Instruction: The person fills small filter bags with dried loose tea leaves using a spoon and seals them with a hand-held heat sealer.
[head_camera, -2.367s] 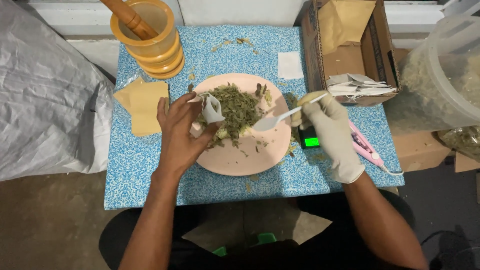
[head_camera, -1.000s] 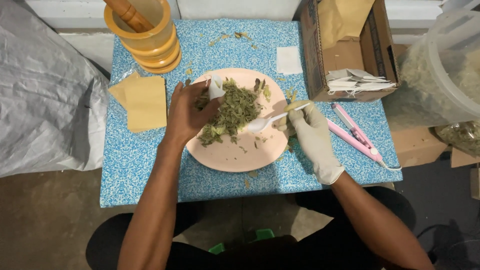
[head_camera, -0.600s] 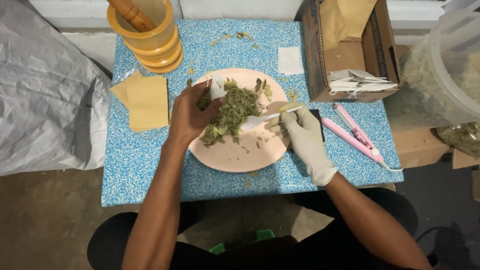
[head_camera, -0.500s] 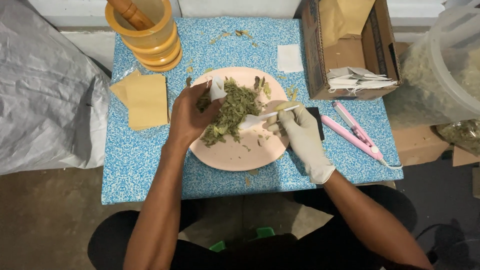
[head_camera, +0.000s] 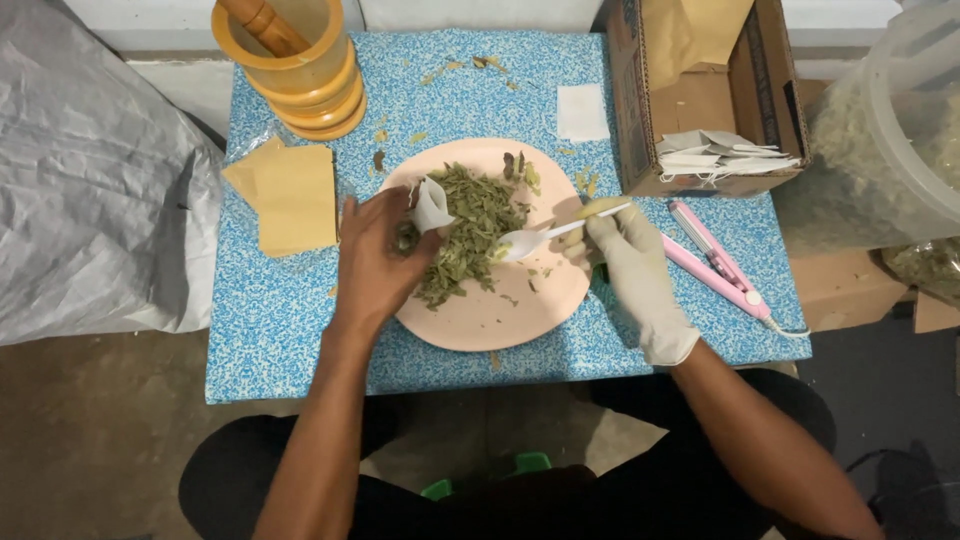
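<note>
A pink plate (head_camera: 470, 315) on the blue speckled table (head_camera: 280, 330) carries a heap of dried green leaves (head_camera: 468, 228). My bare left hand (head_camera: 375, 258) holds a small white paper bag (head_camera: 432, 205) open at the plate's left side. My right hand (head_camera: 630, 262), in a white glove, grips a white plastic spoon (head_camera: 535, 238) whose bowl lies in the leaves at the heap's right edge.
An orange mortar with a wooden pestle (head_camera: 290, 60) stands at the back left, tan envelopes (head_camera: 285, 195) beside it. A cardboard box (head_camera: 700, 90) with white bags is at the back right, a pink sealer tool (head_camera: 715, 258) at the right. Grey plastic sacking (head_camera: 90, 180) lies left.
My right hand and the spoon have moved left from the table's right side into the leaves on the plate. The left hand stays at the plate with the small bag.
</note>
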